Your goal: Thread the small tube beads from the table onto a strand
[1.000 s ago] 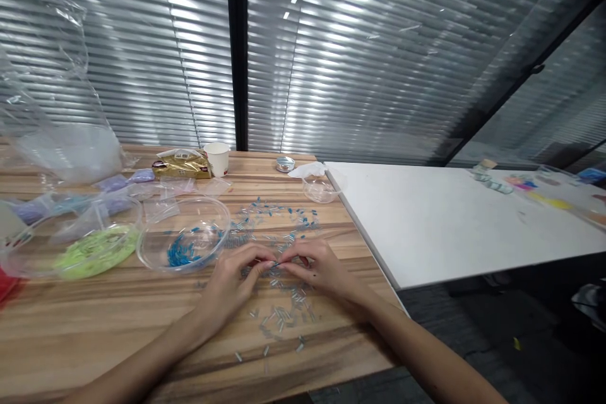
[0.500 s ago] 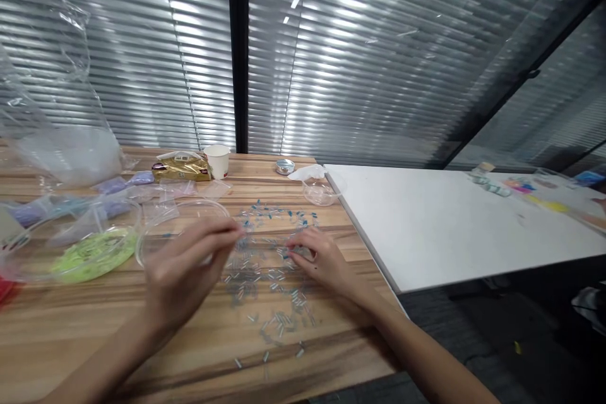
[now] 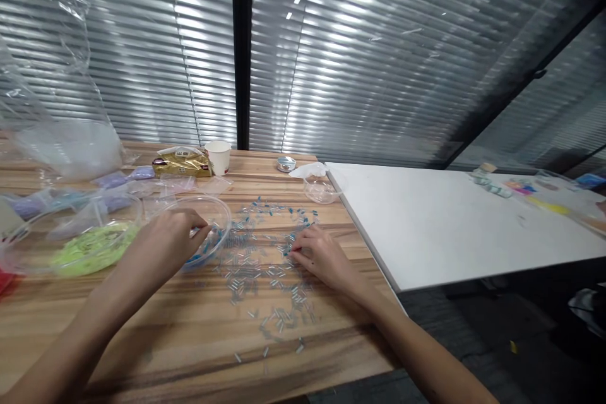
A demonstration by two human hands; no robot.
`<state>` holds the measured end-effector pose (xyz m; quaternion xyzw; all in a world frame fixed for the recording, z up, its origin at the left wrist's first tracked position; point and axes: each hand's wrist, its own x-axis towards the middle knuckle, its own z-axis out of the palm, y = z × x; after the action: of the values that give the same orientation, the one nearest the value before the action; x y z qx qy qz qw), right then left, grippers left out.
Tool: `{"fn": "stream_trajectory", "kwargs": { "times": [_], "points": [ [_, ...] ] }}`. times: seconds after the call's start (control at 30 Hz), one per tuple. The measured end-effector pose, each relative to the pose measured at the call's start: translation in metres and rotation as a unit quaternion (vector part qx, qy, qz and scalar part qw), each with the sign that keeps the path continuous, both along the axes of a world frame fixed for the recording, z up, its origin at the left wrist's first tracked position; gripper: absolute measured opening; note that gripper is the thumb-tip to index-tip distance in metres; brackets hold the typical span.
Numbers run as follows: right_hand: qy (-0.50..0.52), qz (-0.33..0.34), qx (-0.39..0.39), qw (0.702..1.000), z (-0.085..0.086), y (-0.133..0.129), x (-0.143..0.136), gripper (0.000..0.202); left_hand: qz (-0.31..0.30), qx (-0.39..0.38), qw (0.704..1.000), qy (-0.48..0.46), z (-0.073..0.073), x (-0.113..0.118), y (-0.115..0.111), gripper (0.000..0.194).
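Small tube-shaped pieces (image 3: 245, 268), some clear and some blue, lie scattered over the wooden table. My left hand (image 3: 177, 233) is over a round clear plastic bowl (image 3: 228, 214), thumb and fingertips pinched together. Whatever may be between those fingertips is too small to make out. Blue and clear pieces (image 3: 211, 243) show inside the bowl beside the fingers. Among the scattered pieces rests my right hand (image 3: 319, 254), its thumb and index finger closed at a blue piece (image 3: 286, 254). Whether it grips that piece is hard to see.
Left of the bowl stands another clear container (image 3: 28, 265) with bright green material (image 3: 95, 249). Behind are purple packets (image 3: 111, 180), a gold wrapper (image 3: 182, 164), a paper cup (image 3: 218, 158), a small round tin (image 3: 286, 165) and a clear tub (image 3: 322, 189). A white table (image 3: 449, 221) adjoins on the right.
My left hand has moved left and down, from above the scattered pieces to the clear bowl. My right hand stays among the pieces, nearly where it was.
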<state>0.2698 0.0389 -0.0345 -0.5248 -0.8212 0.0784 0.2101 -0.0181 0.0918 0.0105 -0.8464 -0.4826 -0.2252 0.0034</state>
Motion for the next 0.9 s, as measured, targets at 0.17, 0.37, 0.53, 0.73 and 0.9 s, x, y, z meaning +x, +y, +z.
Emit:
{"fn": "stream_trajectory", "kwargs": {
  "times": [0.17,0.37,0.53,0.73,0.9],
  "points": [
    [-0.010,0.002,-0.016,1.000,-0.003,0.000,-0.002,0.005,-0.007,0.073,0.997,-0.006,0.002,0.012,-0.004,0.028],
    [0.000,-0.007,-0.014,1.000,-0.001,-0.001,-0.001,0.006,-0.112,0.202,0.966,-0.113,0.007,0.039,-0.026,0.014],
    [0.002,-0.023,-0.014,1.000,0.002,0.001,0.002,0.005,-0.204,0.191,0.957,-0.073,-0.010,0.057,-0.042,0.015],
    [-0.008,-0.027,-0.022,0.999,0.001,0.002,0.002,0.005,-0.247,0.036,0.968,-0.016,-0.033,0.083,-0.039,0.023],
    [-0.015,-0.031,-0.021,0.999,0.001,0.003,0.001,0.005,-0.217,-0.057,0.974,0.042,-0.038,0.106,-0.029,0.019]
  ]
}}
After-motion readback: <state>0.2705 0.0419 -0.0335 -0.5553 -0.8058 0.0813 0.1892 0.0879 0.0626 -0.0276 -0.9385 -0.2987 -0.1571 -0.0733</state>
